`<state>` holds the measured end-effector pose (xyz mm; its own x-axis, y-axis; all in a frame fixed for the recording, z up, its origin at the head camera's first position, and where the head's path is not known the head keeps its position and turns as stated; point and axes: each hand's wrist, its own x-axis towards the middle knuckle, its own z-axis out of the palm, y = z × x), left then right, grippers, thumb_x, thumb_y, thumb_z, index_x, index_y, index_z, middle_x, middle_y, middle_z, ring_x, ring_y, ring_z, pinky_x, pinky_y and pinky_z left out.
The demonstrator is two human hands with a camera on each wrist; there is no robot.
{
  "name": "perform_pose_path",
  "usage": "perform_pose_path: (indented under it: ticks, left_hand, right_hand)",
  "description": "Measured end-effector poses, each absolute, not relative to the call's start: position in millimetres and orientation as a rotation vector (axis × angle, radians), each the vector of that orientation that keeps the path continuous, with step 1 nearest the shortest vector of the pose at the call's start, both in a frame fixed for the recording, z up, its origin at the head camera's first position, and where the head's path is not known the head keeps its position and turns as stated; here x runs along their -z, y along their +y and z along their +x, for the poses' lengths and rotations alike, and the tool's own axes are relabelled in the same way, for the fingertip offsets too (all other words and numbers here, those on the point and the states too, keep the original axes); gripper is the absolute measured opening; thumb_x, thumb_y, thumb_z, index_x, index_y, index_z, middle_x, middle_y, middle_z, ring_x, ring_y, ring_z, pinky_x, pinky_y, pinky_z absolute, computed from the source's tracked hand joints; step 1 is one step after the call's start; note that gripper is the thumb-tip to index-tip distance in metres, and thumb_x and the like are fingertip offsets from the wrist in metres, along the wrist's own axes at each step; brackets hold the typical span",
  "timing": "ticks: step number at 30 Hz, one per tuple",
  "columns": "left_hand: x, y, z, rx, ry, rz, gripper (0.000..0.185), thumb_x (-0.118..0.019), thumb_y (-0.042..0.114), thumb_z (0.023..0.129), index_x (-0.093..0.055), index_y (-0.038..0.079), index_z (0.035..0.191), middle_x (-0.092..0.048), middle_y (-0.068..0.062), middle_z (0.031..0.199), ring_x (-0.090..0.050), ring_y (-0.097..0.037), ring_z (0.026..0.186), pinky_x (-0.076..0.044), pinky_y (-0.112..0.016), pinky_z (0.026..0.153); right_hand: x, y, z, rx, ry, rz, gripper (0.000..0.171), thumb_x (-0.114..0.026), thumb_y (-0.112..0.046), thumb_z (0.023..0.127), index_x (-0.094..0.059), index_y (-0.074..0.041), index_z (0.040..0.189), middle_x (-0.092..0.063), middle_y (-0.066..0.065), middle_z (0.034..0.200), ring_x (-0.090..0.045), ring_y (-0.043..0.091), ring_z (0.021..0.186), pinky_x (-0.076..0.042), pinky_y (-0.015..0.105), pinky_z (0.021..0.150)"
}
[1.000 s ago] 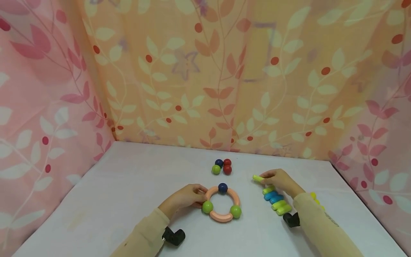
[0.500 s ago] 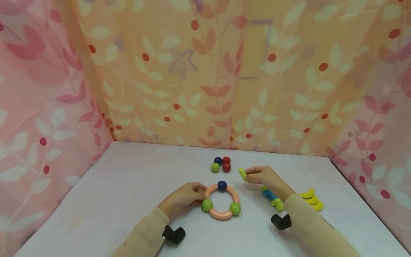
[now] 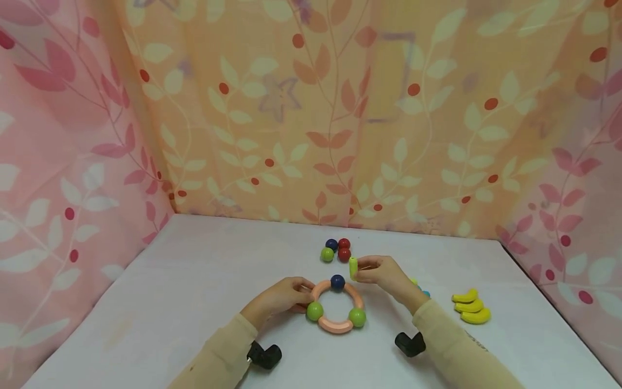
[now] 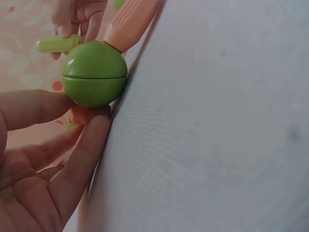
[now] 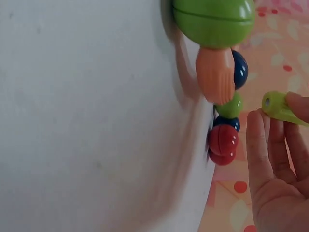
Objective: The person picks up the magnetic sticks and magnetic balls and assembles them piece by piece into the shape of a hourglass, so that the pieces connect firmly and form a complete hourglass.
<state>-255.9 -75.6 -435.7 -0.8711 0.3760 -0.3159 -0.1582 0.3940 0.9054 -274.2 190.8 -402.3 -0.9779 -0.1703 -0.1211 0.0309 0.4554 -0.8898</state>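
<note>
As we read the table (image 3: 194, 270) from its left side, we first meet the left hand (image 3: 279, 297), which rests on the white surface with its fingers curled against the left edge of the ring (image 3: 335, 305) — in the left wrist view the fingertips (image 4: 96, 128) touch the ring just below a green ball (image 4: 94, 72), so we say this hand holds the ring. The ring is made of peach curved segments joined by balls: a dark blue ball (image 3: 337, 281) at the far side and two green ones (image 3: 315, 311) at the near left and near right, and it lies flat near the middle of the table. Behind it, a little apart, we see a small cluster of four loose balls (image 3: 337, 250), blue, green and two red. To the right of the blue ball, the right hand (image 3: 384, 275) pinches a light green segment (image 3: 353, 267) between thumb and fingers; the piece stands almost upright, just beside the far right part of the ring, and we cannot tell if it touches it. Behind this wrist some green and blue pieces (image 3: 420, 289) are mostly hidden. Further right, well apart, three yellow curved pieces (image 3: 470, 306) lie side by side.
</note>
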Motion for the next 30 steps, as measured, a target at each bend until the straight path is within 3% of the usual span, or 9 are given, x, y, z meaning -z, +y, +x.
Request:
perform_pose_path:
  ticks: [7, 14, 30]
  left_hand:
    - [429, -76, -258, -1.505, 2.188, 0.186, 0.035, -0.066, 0.016, 0.095, -0.060, 0.004, 0.127, -0.063, -0.008, 0.102, -0.063, -0.013, 0.086, -0.059, -0.030, 0.081]
    - [435, -77, -257, -1.505, 2.164, 0.162, 0.034, -0.066, 0.014, 0.095, -0.060, 0.003, 0.127, -0.064, -0.008, 0.101, -0.063, -0.013, 0.084, -0.060, -0.029, 0.079]
    - [436, -76, -256, -1.499, 2.177, 0.184, 0.034, -0.066, 0.013, 0.094, -0.061, 0.002, 0.126, -0.065, -0.008, 0.101, -0.064, -0.012, 0.084, -0.060, -0.029, 0.078]
  right_hand:
    - [404, 179, -275, 1.529, 2.544, -0.169, 0.036, -0.074, -0.020, 0.088, -0.070, -0.008, 0.121, -0.073, 0.005, 0.114, -0.061, 0.019, 0.111, -0.051, 0.044, 0.104]
    - [408, 172, -271, 1.598, 2.519, -0.162, 0.029, -0.074, -0.015, 0.088, -0.073, -0.009, 0.116, -0.075, 0.002, 0.107, -0.063, 0.014, 0.105, -0.052, 0.039, 0.102]
    - [415, 158, -266, 1.575, 2.572, -0.110, 0.024, -0.074, -0.009, 0.087, -0.075, -0.009, 0.110, -0.074, 0.004, 0.106, -0.063, 0.016, 0.101, -0.055, 0.035, 0.096]
